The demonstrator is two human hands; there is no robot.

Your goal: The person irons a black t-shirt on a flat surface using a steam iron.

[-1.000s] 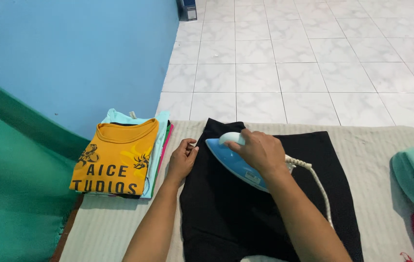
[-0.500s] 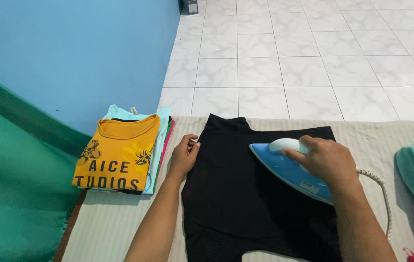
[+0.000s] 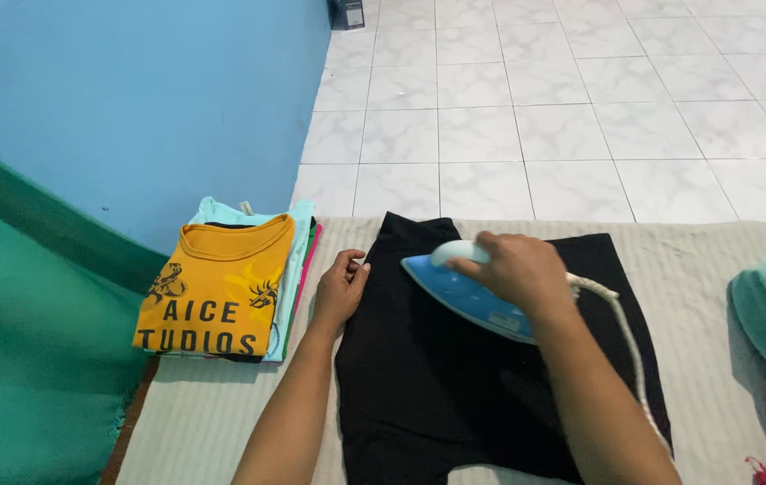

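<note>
Right hand (image 3: 513,269) wrapped tight around the white handle of a blue iron (image 3: 468,296), soleplate flat on a black garment (image 3: 455,377). Pointed nose aimed left, toward the left hand (image 3: 340,289). That one laid open, palm down, fingers pinning the garment's left edge. Garment plain, dark, smooth, spread on a beige mat (image 3: 715,359) beneath. White cord (image 3: 625,332) trailing behind the grip. Further left, a folded stack topped by an orange shirt (image 3: 217,287).
</note>
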